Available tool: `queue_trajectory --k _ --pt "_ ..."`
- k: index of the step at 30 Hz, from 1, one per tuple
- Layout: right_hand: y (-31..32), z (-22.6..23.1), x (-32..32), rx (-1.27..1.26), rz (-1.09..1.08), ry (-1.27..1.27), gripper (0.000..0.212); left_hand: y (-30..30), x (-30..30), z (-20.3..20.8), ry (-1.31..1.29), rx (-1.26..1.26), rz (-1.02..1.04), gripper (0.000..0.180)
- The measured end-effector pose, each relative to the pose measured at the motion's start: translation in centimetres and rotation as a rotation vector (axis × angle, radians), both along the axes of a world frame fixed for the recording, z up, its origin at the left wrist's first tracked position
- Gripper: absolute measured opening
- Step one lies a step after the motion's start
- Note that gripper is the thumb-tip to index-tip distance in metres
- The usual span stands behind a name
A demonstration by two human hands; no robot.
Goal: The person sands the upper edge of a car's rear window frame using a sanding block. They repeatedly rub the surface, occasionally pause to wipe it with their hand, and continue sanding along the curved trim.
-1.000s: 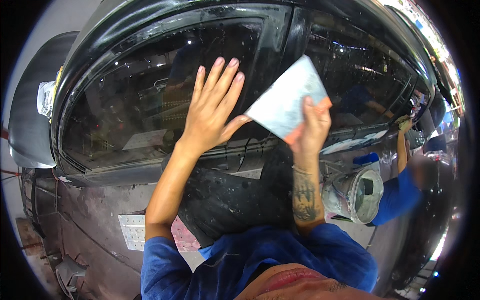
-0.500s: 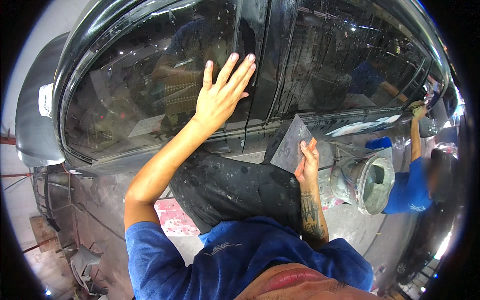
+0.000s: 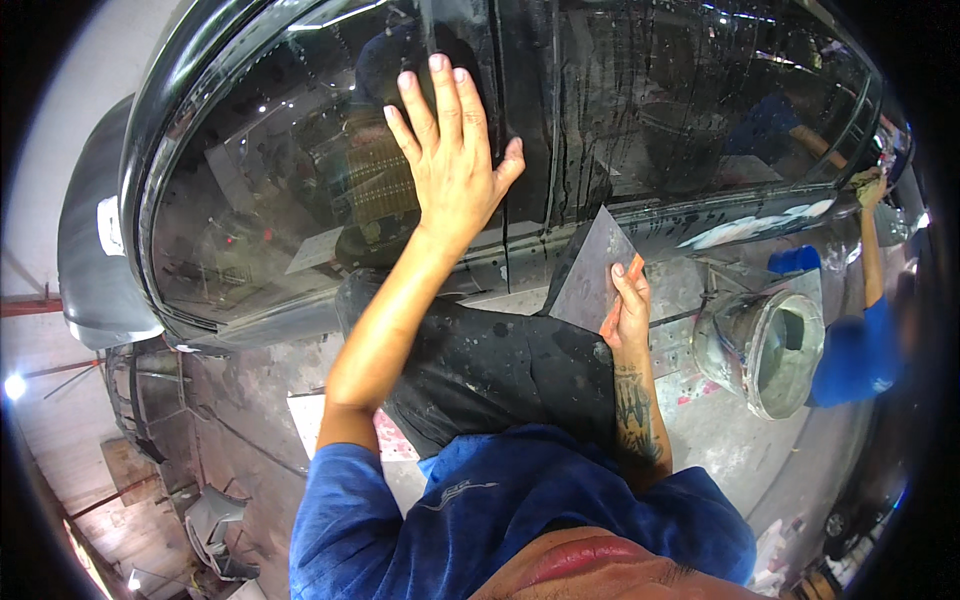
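Note:
My left hand [image 3: 452, 165] lies on the dark, wet side of a black car, at the side window [image 3: 300, 150] next to the door pillar [image 3: 525, 130]. Its fingers point away from me, and the thumb sticks out to the right. In my right hand [image 3: 630, 308], low by my knee, is a grey sheet [image 3: 592, 275] that looks like sandpaper, one corner pointing up. The same hand grips a narrow orange block [image 3: 636, 266] against the sheet. The lower part of the block is partly covered by my fingers.
To my right stands a smeared bucket [image 3: 715, 345] with cloudy liquid, near a blue container [image 3: 793, 260]. Farther right, a person in a blue shirt [image 3: 850, 355] reaches toward the car. A black-and-white car mirror [image 3: 85, 230] juts out at the left. Loose parts [image 3: 215, 525] lie lower left.
My left hand has slid farther up the car side, its thumb now spread from the fingers. My right hand keeps the sheet and orange block. The whole view has shifted slightly.

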State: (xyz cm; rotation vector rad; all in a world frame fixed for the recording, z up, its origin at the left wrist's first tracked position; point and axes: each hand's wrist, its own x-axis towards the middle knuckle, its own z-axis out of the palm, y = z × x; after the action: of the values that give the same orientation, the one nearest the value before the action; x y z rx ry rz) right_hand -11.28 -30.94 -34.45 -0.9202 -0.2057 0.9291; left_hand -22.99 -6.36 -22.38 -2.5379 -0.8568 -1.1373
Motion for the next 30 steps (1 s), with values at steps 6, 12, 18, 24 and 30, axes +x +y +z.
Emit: queue_trajectory --k 6,12,18,24,30 --pt "0.0 -0.2 0.0 0.074 0.0 0.086 0.014 0.4 1.2 -0.5 -0.177 0.14 0.102 0.075" --pt "0.1 1.0 0.1 -0.073 -0.074 0.253 0.007 1.9 2.0 2.7 -0.336 0.186 0.191 0.055" --pt "0.1 0.9 0.3 0.037 -0.016 0.268 0.007 2.3 2.4 4.4 -0.305 0.138 0.263 0.048" --pt "-0.5 -0.7 0.5 0.105 0.009 0.292 0.018 0.4 2.2 4.0 -0.262 0.054 0.239 0.05" --pt "-0.6 -0.7 0.7 0.163 0.024 0.306 0.016 -0.7 2.4 3.4 -0.251 -0.014 0.171 0.054"
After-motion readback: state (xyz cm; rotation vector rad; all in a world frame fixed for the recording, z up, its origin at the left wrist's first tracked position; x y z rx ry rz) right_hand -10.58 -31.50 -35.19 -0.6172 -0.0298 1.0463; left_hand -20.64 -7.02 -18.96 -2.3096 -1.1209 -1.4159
